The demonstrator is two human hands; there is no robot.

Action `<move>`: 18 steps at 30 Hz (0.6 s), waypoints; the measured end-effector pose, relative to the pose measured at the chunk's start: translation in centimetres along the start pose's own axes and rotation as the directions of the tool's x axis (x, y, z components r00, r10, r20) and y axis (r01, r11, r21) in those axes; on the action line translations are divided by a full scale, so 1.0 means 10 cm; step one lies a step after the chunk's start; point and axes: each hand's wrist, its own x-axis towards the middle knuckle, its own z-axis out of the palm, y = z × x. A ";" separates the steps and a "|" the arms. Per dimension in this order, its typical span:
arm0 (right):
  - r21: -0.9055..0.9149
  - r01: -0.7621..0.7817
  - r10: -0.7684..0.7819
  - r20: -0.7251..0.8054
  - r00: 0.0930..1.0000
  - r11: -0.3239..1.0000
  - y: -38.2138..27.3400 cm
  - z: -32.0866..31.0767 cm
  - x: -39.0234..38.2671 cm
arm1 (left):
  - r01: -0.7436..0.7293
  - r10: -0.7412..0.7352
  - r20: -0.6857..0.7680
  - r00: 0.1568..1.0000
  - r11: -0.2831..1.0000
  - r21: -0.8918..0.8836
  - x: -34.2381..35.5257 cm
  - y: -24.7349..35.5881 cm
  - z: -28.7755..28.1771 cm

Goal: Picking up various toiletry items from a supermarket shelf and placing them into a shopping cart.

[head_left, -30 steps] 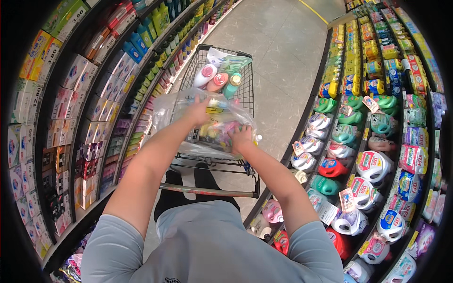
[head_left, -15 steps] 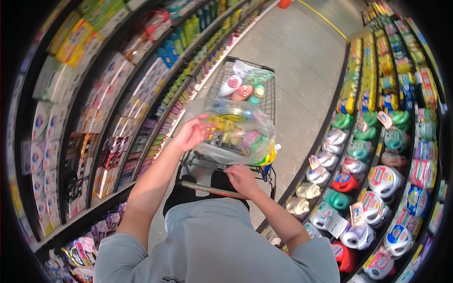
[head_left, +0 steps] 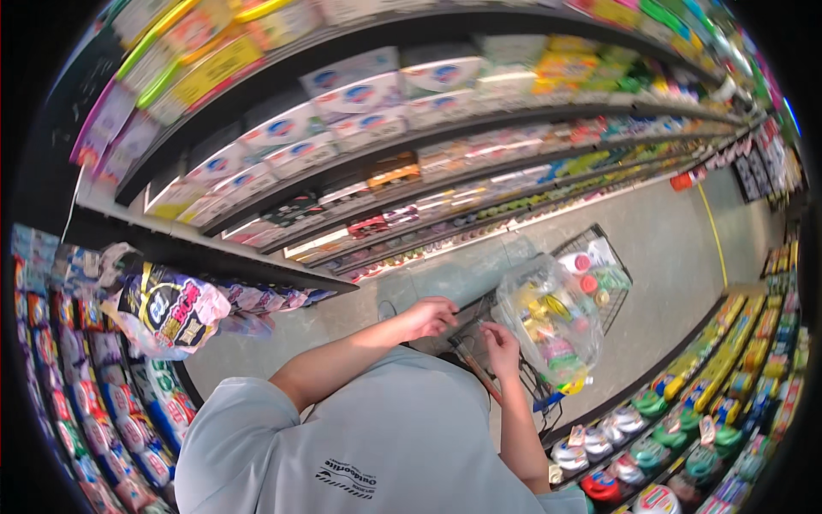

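Find left hand [head_left: 431, 316] loosely bent, right hand [head_left: 502, 349] narrow-fingered, both near handle [head_left: 476, 370]; cannot tell if holding anything. Locate bag [head_left: 549, 319] on cart [head_left: 615, 253]. Judge as between handlings; to touch bag, reach forward-right.

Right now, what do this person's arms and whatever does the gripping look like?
For a grip there are a left hand and a right hand, both human and ungloved. The forearms are bare, with no cables visible. A short, loose, pale blue-grey left sleeve matches the shirt, which has a small dark print. Rings are too small to tell.
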 end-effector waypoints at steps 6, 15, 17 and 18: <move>-0.022 0.099 -0.087 0.323 0.942 0.995 -1.02 1.19 0.60 | -0.390 0.349 -0.407 0.844 0.921 -0.017 -1.02 0.28 -1.08; 0.161 0.515 -0.539 0.215 0.814 0.842 -2.46 3.12 1.16 | -0.816 0.832 -0.490 0.260 0.460 0.349 -2.11 1.09 -0.94; 0.132 0.544 -0.559 0.160 0.813 0.829 -2.52 3.28 1.20 | -0.820 0.851 -0.441 0.286 0.455 0.346 -2.20 1.14 -1.02; -0.008 0.588 -0.577 0.180 0.797 0.809 -2.53 3.32 1.22 | -0.845 0.856 -0.418 0.305 0.446 0.296 -2.21 1.16 -1.06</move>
